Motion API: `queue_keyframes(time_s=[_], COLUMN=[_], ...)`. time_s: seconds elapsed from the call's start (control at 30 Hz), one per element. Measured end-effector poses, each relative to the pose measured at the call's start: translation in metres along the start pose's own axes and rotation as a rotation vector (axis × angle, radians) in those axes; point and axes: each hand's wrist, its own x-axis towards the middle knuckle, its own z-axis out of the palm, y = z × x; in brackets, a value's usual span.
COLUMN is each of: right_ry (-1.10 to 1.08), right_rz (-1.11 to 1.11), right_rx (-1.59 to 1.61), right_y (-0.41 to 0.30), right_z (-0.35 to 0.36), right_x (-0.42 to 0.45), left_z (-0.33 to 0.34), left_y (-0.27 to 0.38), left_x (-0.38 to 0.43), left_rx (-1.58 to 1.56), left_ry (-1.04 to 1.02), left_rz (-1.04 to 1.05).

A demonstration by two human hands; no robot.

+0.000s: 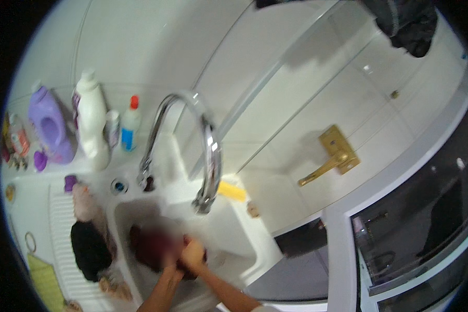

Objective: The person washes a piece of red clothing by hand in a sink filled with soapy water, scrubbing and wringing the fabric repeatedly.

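Over the white sink (234, 230), both of my hands hold a dark red cloth (152, 245), low in the basin. My right hand (192, 253) is closed on the cloth's right part. My left hand (172, 261) lies against it at the cloth's middle; a blur covers its fingers, so its grip is hard to see. The curved chrome faucet (212, 156) arches above the basin, its spout end (202, 204) just above my hands. Whether water runs cannot be told.
Left of the basin, a ribbed drainboard (62, 234) bears a bunched black cloth (89, 249) and a pale pink cloth (85, 202). Behind stand a purple bottle (50, 124), a white bottle (91, 124) and a red-capped bottle (130, 124). A yellow bar (232, 191) lies on the sink's back rim.
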Motion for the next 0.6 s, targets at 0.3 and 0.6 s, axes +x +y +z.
queue_keyframes(time_s=[0.3,0.6], right_ry=[0.275,0.3], right_rz=[-0.65,-0.322], right_rx=[0.111,0.441], right_y=[-0.055,0.003], right_z=[0.018,0.013], right_x=[-0.076,-0.003], left_z=[-0.057,0.042], left_y=[0.012,0.027], left_x=[-0.004,-0.057], left_rx=[-0.487,0.138], left_ry=[-0.287,0.142], left_rz=[0.018,0.017])
